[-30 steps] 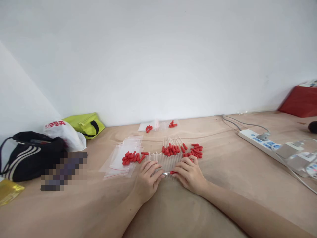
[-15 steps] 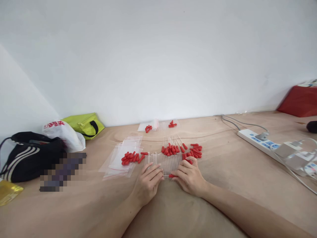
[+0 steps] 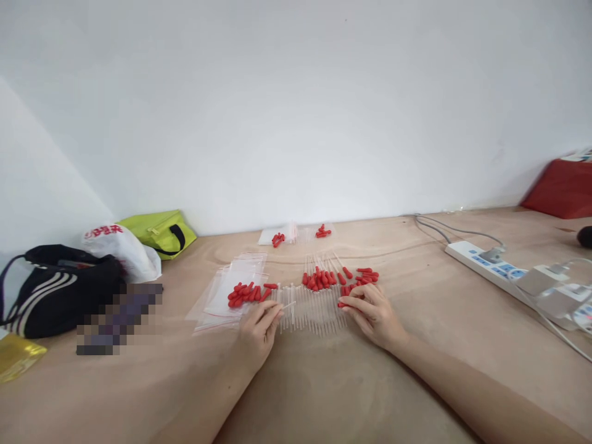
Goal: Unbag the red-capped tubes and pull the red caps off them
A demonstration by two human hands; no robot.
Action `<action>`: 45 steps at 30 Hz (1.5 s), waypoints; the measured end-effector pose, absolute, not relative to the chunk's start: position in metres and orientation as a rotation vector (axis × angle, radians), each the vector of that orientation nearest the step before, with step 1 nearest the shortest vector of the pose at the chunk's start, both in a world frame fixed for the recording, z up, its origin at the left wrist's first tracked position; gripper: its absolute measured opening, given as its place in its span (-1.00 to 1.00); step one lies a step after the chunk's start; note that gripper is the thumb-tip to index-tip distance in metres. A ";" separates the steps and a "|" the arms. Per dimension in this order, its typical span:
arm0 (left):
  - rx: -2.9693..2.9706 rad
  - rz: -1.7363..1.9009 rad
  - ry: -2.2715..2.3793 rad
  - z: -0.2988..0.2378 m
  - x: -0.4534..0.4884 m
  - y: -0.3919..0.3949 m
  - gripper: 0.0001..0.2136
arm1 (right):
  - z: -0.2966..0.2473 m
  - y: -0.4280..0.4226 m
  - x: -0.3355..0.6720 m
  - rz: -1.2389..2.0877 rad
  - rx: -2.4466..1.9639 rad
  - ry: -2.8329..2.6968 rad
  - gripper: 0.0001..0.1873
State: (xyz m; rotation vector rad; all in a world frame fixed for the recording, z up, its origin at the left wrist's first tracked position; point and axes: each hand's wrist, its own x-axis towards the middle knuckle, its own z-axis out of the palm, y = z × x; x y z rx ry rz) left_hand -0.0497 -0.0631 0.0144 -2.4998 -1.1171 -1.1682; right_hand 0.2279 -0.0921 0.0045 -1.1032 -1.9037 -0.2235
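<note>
Between the thumb and fingers of my left hand (image 3: pixel 259 328) is a thin clear glass dropper tube (image 3: pixel 289 305), its end pointing right. My right hand (image 3: pixel 377 316) pinches a red rubber dropper bulb (image 3: pixel 342 302). A row of clear glass tubes (image 3: pixel 317 313) lies on the table between both hands. Just beyond it, droppers with red bulbs (image 3: pixel 319 279) lie with their tubes pointing away. Loose red bulbs (image 3: pixel 241 295) rest on clear zip bags (image 3: pixel 217 319) beyond my left hand. More loose bulbs (image 3: pixel 367 275) lie beyond my right hand, which partly hides them.
Two small bags with red-bulbed droppers (image 3: pixel 277 239) lie near the wall. At left sit a black bag (image 3: pixel 65 290), a white plastic bag (image 3: pixel 123 253) and a lime-green bag (image 3: pixel 161 231). A white power strip (image 3: pixel 481 262) with plugs and cables stands at right, a red bag (image 3: pixel 562 188) behind.
My hands have moved apart, uncovering the row of glass tubes. The left hand went left and now shows a tube in its pinch; the right hand rose slightly rightward with a red bulb.
</note>
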 end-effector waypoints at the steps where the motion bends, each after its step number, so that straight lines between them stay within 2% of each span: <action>1: -2.477 -1.184 -1.148 0.014 -0.049 -0.061 -0.78 | 0.004 -0.090 0.229 -0.223 -1.127 -1.868 -0.79; 10: -2.519 -1.154 -1.258 0.009 -0.049 -0.049 -0.64 | -0.001 -0.066 0.265 0.065 -1.646 -1.383 -0.63; 15: -2.593 -1.117 -1.198 0.010 -0.046 -0.049 -0.65 | -0.001 -0.062 0.277 0.161 -1.725 -1.383 -0.68; 22: -2.642 -0.979 -1.236 0.009 -0.045 -0.052 -0.70 | 0.003 -0.063 0.274 0.099 -1.815 -1.458 -0.71; 32: -2.614 -0.999 -1.188 0.017 -0.052 -0.054 -0.72 | -0.001 -0.060 0.277 -0.064 -1.882 -1.451 -0.65; 39: -2.589 -0.995 -1.139 0.019 -0.056 -0.050 -0.74 | 0.017 -0.042 0.264 -0.043 -1.932 -1.541 -0.70; 45: -2.576 -0.981 -1.130 0.016 -0.058 -0.049 -0.75 | 0.029 -0.015 0.240 0.042 -2.144 -1.661 -0.73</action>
